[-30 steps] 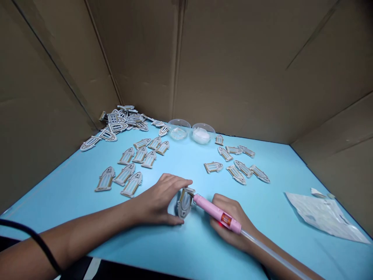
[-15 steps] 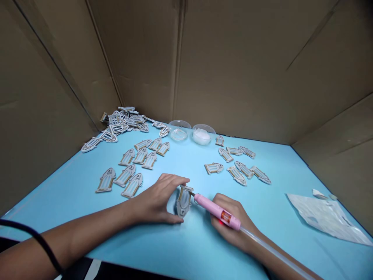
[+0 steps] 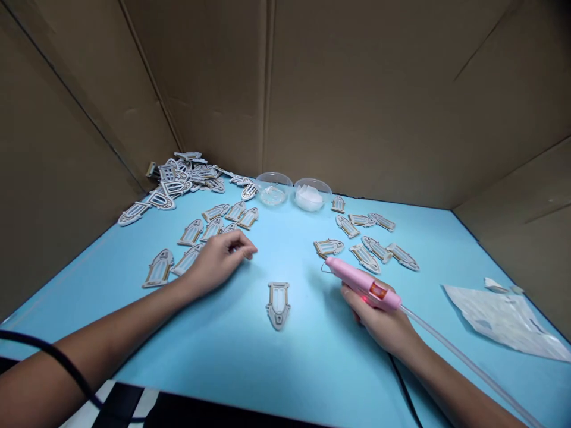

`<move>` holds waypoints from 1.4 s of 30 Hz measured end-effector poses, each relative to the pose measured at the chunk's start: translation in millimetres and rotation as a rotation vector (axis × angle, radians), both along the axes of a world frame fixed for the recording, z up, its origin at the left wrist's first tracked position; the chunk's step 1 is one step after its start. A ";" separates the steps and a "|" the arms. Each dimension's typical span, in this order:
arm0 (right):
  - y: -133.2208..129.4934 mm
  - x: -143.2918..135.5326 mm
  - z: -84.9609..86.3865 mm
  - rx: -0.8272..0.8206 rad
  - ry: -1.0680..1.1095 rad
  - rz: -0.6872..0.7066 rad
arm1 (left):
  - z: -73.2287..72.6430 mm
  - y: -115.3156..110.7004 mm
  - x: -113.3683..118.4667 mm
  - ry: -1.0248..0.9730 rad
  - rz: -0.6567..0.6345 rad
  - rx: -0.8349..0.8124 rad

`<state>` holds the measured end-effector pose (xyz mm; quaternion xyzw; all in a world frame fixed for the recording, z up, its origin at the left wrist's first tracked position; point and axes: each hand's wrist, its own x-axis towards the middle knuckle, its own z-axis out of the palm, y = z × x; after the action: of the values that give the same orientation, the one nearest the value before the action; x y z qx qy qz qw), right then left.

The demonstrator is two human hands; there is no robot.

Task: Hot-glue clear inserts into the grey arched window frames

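My right hand [image 3: 379, 318] grips a pink glue gun [image 3: 357, 279] with a lit orange window; a long clear glue stick [image 3: 464, 359] runs out of its back. My left hand [image 3: 225, 258] is raised with curled fingers drawn together, and nothing shows in it. It partly covers the group of arch-shaped pieces on the left. Between my hands a grey-white, window-shaped piece [image 3: 279, 305] lies flat on the blue table, its pointed end toward me. Neither hand touches it.
Similar pieces [image 3: 158, 267] lie to the left, and others [image 3: 375, 249] to the right. A heap of them [image 3: 191, 175] fills the back left corner. Two clear dishes [image 3: 273, 189] stand by the cardboard wall [image 3: 348, 89]. A plastic bag [image 3: 504, 321] lies at right; a black cable [image 3: 49, 351] crosses front left.
My left hand has let go of the window piece and moved left and away from me. My right hand has drawn the glue gun back to the right, off the piece.
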<state>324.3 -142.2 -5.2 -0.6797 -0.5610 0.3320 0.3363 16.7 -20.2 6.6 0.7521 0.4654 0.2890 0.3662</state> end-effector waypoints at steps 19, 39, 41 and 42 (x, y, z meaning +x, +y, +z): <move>3.6 2.8 10.1 -0.013 -0.009 -0.058 | 1.0 -16.7 4.9 0.285 -0.679 0.189; -2.6 1.7 -1.3 -0.019 0.025 -0.160 | -1.4 -11.3 -0.1 0.626 -0.319 0.228; -3.0 -2.3 2.9 -0.014 0.019 -0.151 | -1.3 -23.5 6.7 0.566 -0.404 0.170; -2.5 -3.1 4.2 -0.020 0.012 -0.117 | -1.2 -26.7 8.4 0.546 -0.431 0.154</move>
<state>321.2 -144.7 -0.9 -0.7127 -0.5150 0.3214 0.3516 25.1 -47.0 5.4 0.9079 0.3538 0.0276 0.2230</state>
